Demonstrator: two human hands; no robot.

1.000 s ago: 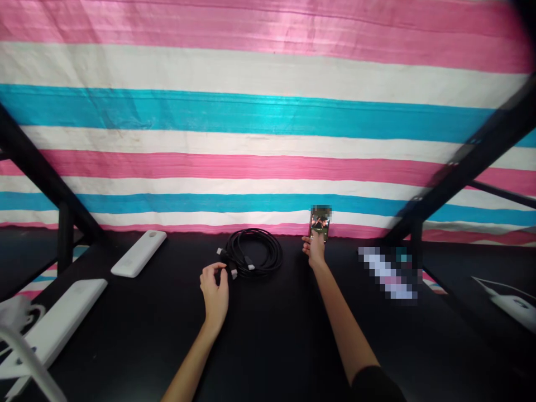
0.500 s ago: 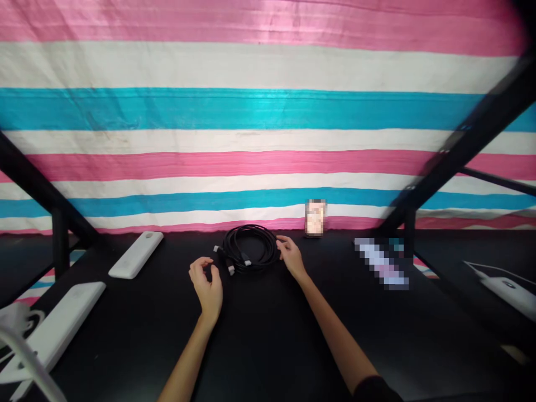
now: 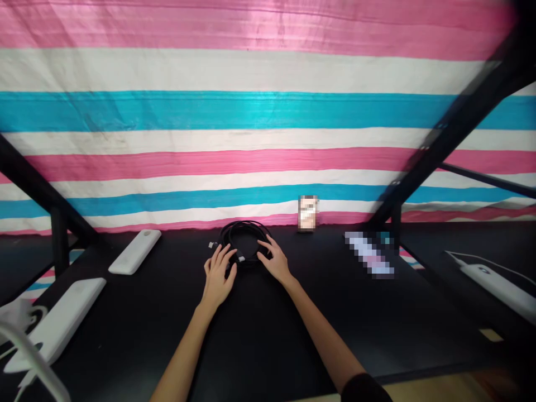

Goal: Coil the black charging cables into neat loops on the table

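Observation:
A black cable (image 3: pixel 245 223) lies coiled on the dark table, with pale connector ends. One connector (image 3: pixel 213 245) sticks out at the coil's left and another (image 3: pixel 240 258) rests near its front. My left hand (image 3: pixel 218 278) is over the left front of the coil, its fingers stretched and spread, covering part of the cable. At the right side of the coil is my right hand (image 3: pixel 275 260), thumb and fingers apart and touching the loops. Whether the fingertips pinch any strand is hard to see.
White power banks, one farther back (image 3: pixel 136 251) and one nearer (image 3: pixel 62 321), lie at left beside white cables. A blurred upright object (image 3: pixel 308 214) stands behind; a blurred flat item (image 3: pixel 369 255) lies right. Another white device (image 3: pixel 496 285) sits far right. Black frame bars (image 3: pixel 452 131) slant along both sides.
My left hand has moved forward and right onto the coil, its fingers spreading. My right hand has shifted from the coil's outer edge over its right side. The view has turned slightly.

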